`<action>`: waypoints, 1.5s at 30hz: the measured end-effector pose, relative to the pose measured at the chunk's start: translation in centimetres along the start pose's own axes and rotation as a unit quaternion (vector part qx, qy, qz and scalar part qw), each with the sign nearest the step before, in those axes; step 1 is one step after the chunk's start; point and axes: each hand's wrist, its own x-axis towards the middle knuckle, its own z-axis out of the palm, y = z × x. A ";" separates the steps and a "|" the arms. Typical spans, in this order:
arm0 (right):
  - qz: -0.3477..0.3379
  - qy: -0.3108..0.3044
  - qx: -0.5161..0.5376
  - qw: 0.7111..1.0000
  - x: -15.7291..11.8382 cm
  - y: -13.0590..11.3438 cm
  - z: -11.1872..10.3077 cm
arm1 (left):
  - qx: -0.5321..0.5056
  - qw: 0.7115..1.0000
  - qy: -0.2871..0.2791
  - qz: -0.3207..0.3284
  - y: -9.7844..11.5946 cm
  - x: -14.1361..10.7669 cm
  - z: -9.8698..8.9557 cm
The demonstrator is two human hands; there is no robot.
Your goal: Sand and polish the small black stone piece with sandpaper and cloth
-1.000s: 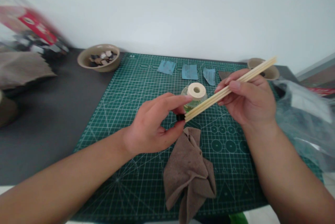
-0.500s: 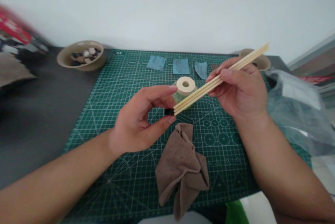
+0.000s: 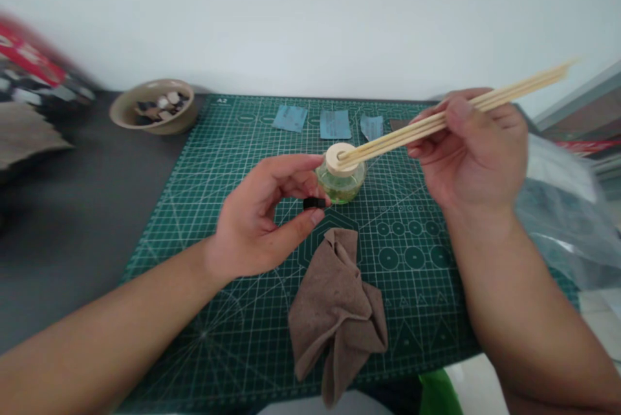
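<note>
Your left hand [image 3: 257, 218] pinched a small black piece [image 3: 314, 203] between thumb and forefinger; your right hand [image 3: 473, 150] clamped bundled wooden sticks [image 3: 514, 97], tips over the cream ring [image 3: 347, 167] atop a glass jar [image 3: 340, 187].

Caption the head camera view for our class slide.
Right hand holds thin wooden sticks over a glass jar with a cream ring; left hand pinches a small black piece.

Smooth wooden sticks [image 3: 436, 123], a glossy glass bottle [image 3: 340, 186], matt brown cloth [image 3: 334, 311].
</note>
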 end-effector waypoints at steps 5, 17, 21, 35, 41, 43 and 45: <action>-0.068 0.056 -0.027 0.996 -0.1 -0.6 0.0 | 0.013 1.000 0.006 0.005 -0.2 0.2 -0.1; -0.116 0.037 -0.199 0.972 0.8 -4.0 2.7 | 0.044 0.999 0.010 -0.027 -0.2 0.1 -0.2; -0.085 -0.023 -0.305 0.948 1.5 -4.7 3.8 | 0.049 0.998 0.006 -0.034 -0.1 0.0 -0.2; -0.074 -0.108 -0.468 0.874 1.8 -3.8 5.3 | 0.048 0.999 0.005 -0.024 -0.3 0.1 -0.1; -0.029 -0.113 -0.355 0.928 1.0 -0.3 3.8 | 0.054 0.998 0.011 -0.034 -0.1 0.2 -0.2; -0.014 -0.125 -0.330 0.936 0.5 0.5 3.0 | 0.055 0.998 0.006 -0.027 -0.1 0.2 -0.2; 0.004 -0.150 -0.341 0.928 0.0 1.2 2.4 | 0.056 0.998 0.005 -0.022 0.0 0.2 -0.1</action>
